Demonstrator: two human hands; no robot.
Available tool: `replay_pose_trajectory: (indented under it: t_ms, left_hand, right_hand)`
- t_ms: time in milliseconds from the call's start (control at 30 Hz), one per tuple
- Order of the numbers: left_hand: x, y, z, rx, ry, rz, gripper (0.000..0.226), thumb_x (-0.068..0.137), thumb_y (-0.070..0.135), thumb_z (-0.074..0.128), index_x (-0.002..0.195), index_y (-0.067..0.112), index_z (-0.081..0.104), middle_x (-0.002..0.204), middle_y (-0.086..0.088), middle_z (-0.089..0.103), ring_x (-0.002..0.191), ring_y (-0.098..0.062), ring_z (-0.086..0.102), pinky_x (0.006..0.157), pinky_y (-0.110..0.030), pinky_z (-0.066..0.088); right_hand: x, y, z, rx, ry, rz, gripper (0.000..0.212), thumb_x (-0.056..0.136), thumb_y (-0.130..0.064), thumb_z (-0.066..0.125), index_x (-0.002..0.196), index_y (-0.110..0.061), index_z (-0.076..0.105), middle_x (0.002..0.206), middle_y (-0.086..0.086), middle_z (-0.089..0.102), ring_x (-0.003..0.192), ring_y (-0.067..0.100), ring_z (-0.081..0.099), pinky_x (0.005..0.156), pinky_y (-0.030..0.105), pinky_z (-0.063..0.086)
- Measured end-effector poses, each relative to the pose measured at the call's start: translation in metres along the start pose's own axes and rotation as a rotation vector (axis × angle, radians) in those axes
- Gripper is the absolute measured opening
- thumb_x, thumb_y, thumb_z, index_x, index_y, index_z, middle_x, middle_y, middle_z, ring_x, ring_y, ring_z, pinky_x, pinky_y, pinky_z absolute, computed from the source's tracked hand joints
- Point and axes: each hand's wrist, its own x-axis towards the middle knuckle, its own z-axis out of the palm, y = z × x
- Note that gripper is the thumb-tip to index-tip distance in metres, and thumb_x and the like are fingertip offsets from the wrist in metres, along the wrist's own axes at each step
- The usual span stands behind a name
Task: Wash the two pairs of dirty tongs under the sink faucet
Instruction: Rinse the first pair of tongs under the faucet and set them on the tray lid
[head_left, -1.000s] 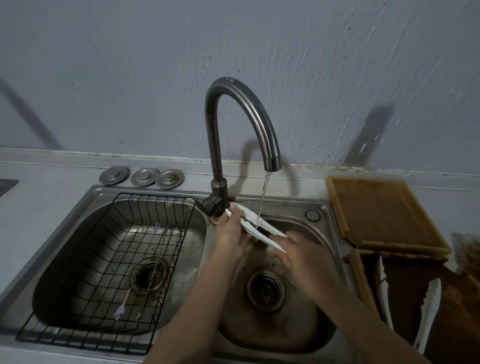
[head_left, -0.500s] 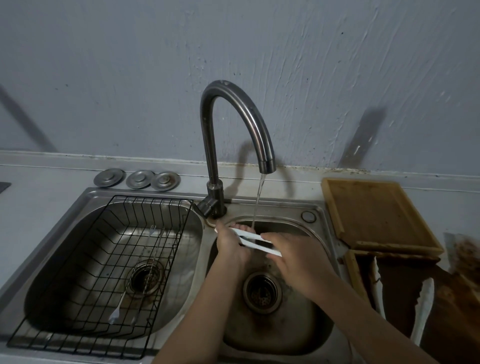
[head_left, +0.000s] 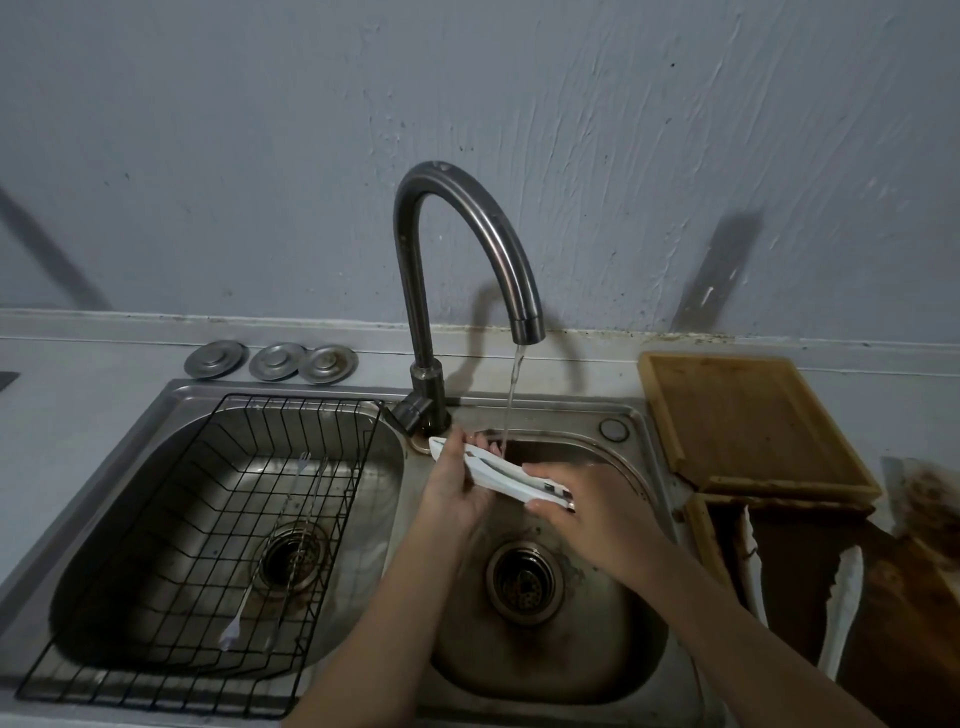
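Both grips closed on white tongs (head_left: 501, 474) | left hand (head_left: 453, 491) palm-up | right hand (head_left: 582, 512) palm-down | under faucet (head_left: 467, 270) stream

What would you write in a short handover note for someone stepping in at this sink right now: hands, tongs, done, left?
Left hand: grips one end of the white tongs.
Right hand: pinches the other end.
The tongs are held over the right basin, under the running faucet.
Second tongs: on the brown tray at right, not under the water.
Done: first pair being rinsed.
Left: finish it, then wash the second pair.
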Motion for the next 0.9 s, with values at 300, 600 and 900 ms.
replay_pose_trajectory:
  t_ms: [300, 600, 900]
  left_hand:
    - [-0.001, 0.010, -0.015, 0.318, 0.019, 0.035, 0.031, 0.098, 0.025, 0.046, 0.112, -0.002, 0.049, 0.104, -0.021, 0.061, 0.083, -0.031, 0.061, 0.085, -0.042, 0.048]
    - [0.001, 0.000, -0.027, 0.035, 0.080, 0.184, 0.032, 0.099, 0.015, 0.036, 0.117, -0.003, 0.056, 0.111, -0.023, 0.064, 0.085, -0.028, 0.066, 0.061, -0.035, 0.059]
    - [-0.036, 0.040, -0.002, 0.257, -0.029, 0.829, 0.015, 0.101, 0.016, 0.034, 0.091, 0.010, 0.044, 0.065, 0.004, 0.070, 0.067, -0.005, 0.069, 0.057, -0.019, 0.053]
  right_hand:
    - [-0.003, 0.003, -0.016, 0.160, 0.042, 0.143, 0.035, 0.066, -0.034, 0.081, 0.099, -0.031, 0.069, 0.091, -0.012, 0.070, 0.079, 0.002, 0.062, 0.072, 0.020, 0.050]
    - [0.027, -0.002, -0.009, 0.661, 0.214, 0.097, 0.028, 0.073, -0.003, 0.074, 0.095, -0.017, 0.063, 0.096, 0.001, 0.071, 0.082, 0.015, 0.069, 0.073, 0.034, 0.059]
    - [0.040, 0.007, 0.002, 0.897, 0.229, 0.174, 0.035, 0.078, 0.008, 0.065, 0.095, -0.022, 0.060, 0.097, 0.011, 0.069, 0.097, 0.020, 0.066, 0.090, 0.042, 0.053]
